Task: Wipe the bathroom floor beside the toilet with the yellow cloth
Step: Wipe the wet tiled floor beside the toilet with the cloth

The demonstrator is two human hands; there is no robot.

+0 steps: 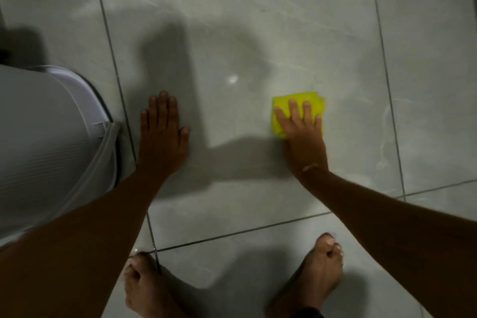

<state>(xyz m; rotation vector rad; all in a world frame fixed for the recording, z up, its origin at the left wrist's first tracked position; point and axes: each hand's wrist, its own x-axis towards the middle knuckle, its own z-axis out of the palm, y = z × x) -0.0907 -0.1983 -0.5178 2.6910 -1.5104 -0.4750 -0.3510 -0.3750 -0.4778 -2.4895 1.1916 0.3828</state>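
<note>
Pressing the folded yellow cloth (296,113) flat on the glossy grey tiled floor (258,20), the right hand (303,137) lies spread open on it, clasping nothing. The left hand (162,137), also flat, braces beside the white ceramic toilet (46,142). Wiping looks under way; next, probably sweep the cloth toward the toilet, keeping pressure.

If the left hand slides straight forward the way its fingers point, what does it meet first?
Nothing nearby: ahead of the left hand lies only bare floor tile. The toilet stays beside it.
</note>
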